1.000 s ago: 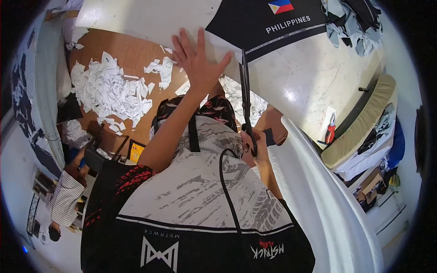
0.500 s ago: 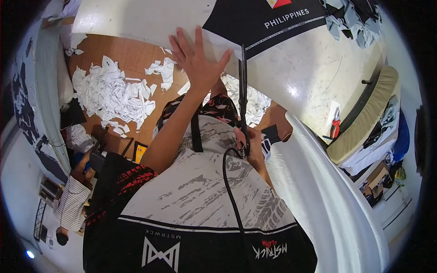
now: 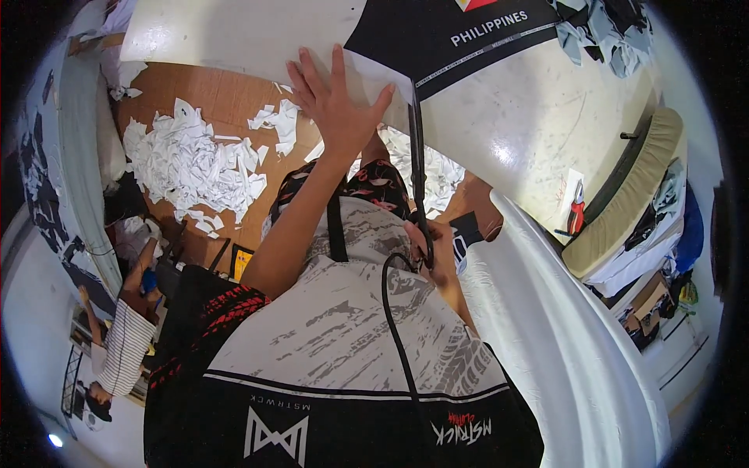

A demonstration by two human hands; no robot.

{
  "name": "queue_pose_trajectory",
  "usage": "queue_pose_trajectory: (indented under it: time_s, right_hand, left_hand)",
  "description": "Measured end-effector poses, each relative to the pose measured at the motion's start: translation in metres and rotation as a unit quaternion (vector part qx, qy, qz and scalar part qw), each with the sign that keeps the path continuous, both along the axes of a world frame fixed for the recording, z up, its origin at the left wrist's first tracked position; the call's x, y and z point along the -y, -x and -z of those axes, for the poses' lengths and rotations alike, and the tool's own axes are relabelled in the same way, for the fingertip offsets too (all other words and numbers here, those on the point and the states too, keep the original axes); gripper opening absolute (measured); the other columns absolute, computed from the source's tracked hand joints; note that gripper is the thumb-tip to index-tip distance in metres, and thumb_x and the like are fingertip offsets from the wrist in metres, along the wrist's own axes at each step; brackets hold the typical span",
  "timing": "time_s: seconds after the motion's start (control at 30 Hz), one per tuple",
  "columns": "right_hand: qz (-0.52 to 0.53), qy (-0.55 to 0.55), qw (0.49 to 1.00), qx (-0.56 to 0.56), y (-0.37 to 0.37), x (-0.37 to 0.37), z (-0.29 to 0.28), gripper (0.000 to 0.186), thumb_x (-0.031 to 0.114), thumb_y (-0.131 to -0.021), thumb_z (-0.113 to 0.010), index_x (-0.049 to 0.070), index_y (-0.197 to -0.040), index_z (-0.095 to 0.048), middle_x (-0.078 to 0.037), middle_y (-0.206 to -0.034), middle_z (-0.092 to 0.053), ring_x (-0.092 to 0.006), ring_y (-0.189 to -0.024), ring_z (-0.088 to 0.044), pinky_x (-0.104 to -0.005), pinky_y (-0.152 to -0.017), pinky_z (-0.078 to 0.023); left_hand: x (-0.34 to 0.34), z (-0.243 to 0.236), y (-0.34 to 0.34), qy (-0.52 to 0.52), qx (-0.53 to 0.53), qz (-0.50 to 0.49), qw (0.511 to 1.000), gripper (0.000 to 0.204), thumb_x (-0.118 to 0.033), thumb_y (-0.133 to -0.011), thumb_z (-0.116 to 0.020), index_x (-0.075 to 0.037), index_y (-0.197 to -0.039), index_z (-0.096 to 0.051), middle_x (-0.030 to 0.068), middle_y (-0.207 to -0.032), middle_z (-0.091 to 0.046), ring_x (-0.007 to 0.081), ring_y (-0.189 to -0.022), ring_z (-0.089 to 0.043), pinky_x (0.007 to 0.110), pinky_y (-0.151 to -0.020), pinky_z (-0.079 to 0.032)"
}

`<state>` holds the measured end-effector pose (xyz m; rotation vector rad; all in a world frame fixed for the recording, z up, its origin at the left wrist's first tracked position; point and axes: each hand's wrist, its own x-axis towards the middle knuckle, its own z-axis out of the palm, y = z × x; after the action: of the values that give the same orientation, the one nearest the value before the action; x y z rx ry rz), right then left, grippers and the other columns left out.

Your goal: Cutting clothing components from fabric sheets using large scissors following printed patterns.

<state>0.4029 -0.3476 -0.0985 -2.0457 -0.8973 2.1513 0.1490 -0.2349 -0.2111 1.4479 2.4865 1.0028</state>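
Box: brown cardboard box (image 3: 647, 300), by the right edge; its contents are too small to tell.
Cloth: black cloth (image 3: 406, 39), the piece being worked, flat on the worktop (image 3: 499, 136) at the top; white lettering, a thin printed band near the lower edge, a pale margin at its left corner.
Scissors: long, dark, slender scissors (image 3: 417, 160), pointing away from the body, tips at the cloth's lower corner; whether the blades meet cannot be told.
Right hand: right hand (image 3: 443, 253), fingers clamped on the scissors' handles, close to the shirt.
Left hand: left hand (image 3: 342, 117), fingers spread apart beside the pale margin, at the worktop's near edge.
Scraps: crumpled white scraps (image 3: 195, 160), loosely heaped on the brown floor (image 3: 218, 93).
Offcuts: grey and black offcuts (image 3: 585, 39), tangled at the worktop's upper right.
Pliers: red-handled pliers (image 3: 576, 212), partly over white paper (image 3: 574, 181).
Pad: long, curved beige pad (image 3: 647, 187), right of the pliers.
Sheet: glossy, folded white sheet (image 3: 562, 343), right of the body.
Obstruction: black cord (image 3: 394, 335), looping across the shirt (image 3: 312, 327) near the right hand.
Background: another person in a striped top (image 3: 129, 351), far left.
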Motion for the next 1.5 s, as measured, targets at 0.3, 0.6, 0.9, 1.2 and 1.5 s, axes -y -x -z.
queue_pose_trajectory:
  time_s: [0.3,0.6,0.9,1.2,1.5]
  right_hand:
    - [-0.008,-0.014,1.000,0.014,0.002,-0.004,-0.003,0.038,0.034,-0.095,-0.083,0.003,-0.078,-0.067,0.001,-0.055,-0.055,-0.0074,-0.045,-0.048,-0.0265,-0.046,-0.032]
    - [0.000,-0.013,1.000,-0.025,-0.001,-0.011,-0.001,0.039,0.035,-0.096,-0.082,0.004,-0.076,-0.066,0.001,-0.057,-0.057,-0.0072,-0.048,-0.053,-0.0253,-0.049,-0.036]
    - [-0.011,-0.014,1.000,-0.018,-0.012,-0.006,-0.004,0.037,0.032,-0.099,-0.078,0.005,-0.077,-0.066,0.001,-0.060,-0.059,-0.0074,-0.049,-0.053,-0.0255,-0.050,-0.037]
    - [-0.006,0.011,0.999,-0.036,-0.028,-0.016,-0.004,0.037,0.034,-0.095,-0.083,0.004,-0.081,-0.069,0.004,-0.062,-0.058,-0.0052,-0.052,-0.051,-0.0249,-0.049,-0.035]
    - [-0.038,0.026,0.997,-0.059,-0.028,-0.030,-0.013,0.037,0.033,-0.097,-0.081,0.009,-0.075,-0.064,0.005,-0.059,-0.053,-0.0048,-0.050,-0.047,-0.0252,-0.048,-0.032]
  left_hand:
    - [0.001,0.001,0.000,0.001,-0.003,-0.003,1.000,0.103,-0.059,-0.072,-0.088,-0.020,-0.160,-0.050,0.0245,-0.173,-0.016,0.0558,-0.156,-0.012,0.079,-0.114,-0.019]
    - [0.002,-0.001,-0.001,-0.006,0.004,-0.007,1.000,0.101,-0.060,-0.073,-0.087,-0.020,-0.159,-0.051,0.0247,-0.173,-0.019,0.0558,-0.156,-0.014,0.078,-0.115,-0.020]
    - [0.002,0.000,0.000,-0.009,-0.014,-0.010,1.000,0.103,-0.064,-0.073,-0.086,-0.020,-0.160,-0.050,0.0238,-0.173,-0.019,0.0554,-0.157,-0.014,0.077,-0.116,-0.020]
    - [0.002,-0.016,-0.003,0.052,0.009,-0.011,0.999,0.113,-0.075,-0.074,-0.081,-0.020,-0.164,-0.042,0.0289,-0.174,-0.012,0.0574,-0.159,-0.005,0.080,-0.115,-0.018]
    - [0.008,-0.014,0.006,0.024,-0.020,-0.007,0.999,0.112,-0.075,-0.073,-0.082,-0.023,-0.164,-0.043,0.0297,-0.173,-0.014,0.0594,-0.157,-0.009,0.080,-0.114,-0.019]
